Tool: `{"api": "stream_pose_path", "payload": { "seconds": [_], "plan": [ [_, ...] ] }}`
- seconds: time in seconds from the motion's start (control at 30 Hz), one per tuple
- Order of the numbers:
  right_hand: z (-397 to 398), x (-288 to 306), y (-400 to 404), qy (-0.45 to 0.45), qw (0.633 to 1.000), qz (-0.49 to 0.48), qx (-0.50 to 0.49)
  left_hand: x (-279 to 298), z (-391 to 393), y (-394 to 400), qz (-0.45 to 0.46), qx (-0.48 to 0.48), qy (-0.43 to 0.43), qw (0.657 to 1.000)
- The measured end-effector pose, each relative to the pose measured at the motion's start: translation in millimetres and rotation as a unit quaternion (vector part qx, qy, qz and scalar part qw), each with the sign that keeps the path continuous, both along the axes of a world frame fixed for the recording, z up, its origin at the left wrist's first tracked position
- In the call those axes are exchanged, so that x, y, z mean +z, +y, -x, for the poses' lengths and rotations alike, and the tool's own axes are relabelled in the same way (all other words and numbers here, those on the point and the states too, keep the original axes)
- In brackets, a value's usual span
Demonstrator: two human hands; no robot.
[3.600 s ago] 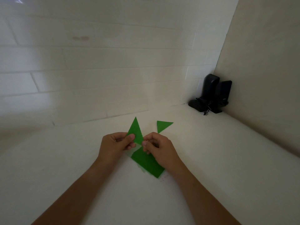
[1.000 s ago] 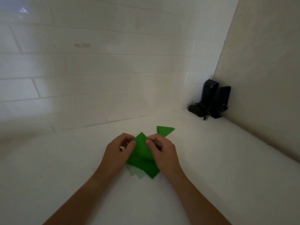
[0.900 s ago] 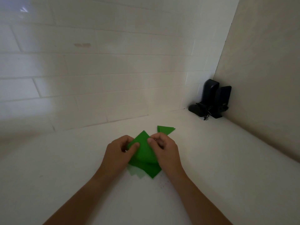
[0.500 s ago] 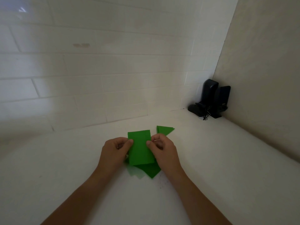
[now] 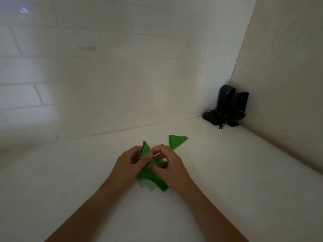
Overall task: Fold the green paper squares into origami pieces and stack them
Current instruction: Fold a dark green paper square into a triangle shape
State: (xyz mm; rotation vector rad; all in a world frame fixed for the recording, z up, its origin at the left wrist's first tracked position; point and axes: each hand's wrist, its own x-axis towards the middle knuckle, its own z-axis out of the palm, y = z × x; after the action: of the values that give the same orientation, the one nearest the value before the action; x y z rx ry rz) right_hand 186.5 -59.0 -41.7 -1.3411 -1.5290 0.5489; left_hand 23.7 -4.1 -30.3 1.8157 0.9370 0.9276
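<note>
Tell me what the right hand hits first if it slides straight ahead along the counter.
Probably the folded green triangle just beyond the right hand; depth is hard to judge.

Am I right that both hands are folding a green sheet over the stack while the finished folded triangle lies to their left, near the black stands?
Not quite. In the head view the finished folded triangle lies to the right of the hands, toward the black stands, not the left. The rest holds: left hand and right hand both pinch the green sheet above the stack.
</note>
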Motion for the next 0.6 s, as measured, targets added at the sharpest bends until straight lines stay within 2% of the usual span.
{"api": "stream_pose_path", "payload": {
  "seconds": [0.17,0.33,0.47,0.6],
  "plan": [
    [0.0,-0.3,-0.9,-0.005,1.000,0.003,0.010,-3.6,3.9,6.4,0.005,0.021,-0.034,0.999],
    [-0.5,2.2,1.6,0.097,0.994,0.047,-0.025,-3.2,1.8,5.0,0.057,-0.019,-0.042,0.997],
    [-5.3,1.2,5.0,0.118,0.989,0.071,-0.055,-2.6,1.1,2.9,0.089,-0.066,-0.038,0.993],
    [-7.8,4.3,3.3,0.141,0.985,0.084,-0.057,-0.5,3.0,2.6,0.096,-0.043,-0.077,0.991]
  ]
}}
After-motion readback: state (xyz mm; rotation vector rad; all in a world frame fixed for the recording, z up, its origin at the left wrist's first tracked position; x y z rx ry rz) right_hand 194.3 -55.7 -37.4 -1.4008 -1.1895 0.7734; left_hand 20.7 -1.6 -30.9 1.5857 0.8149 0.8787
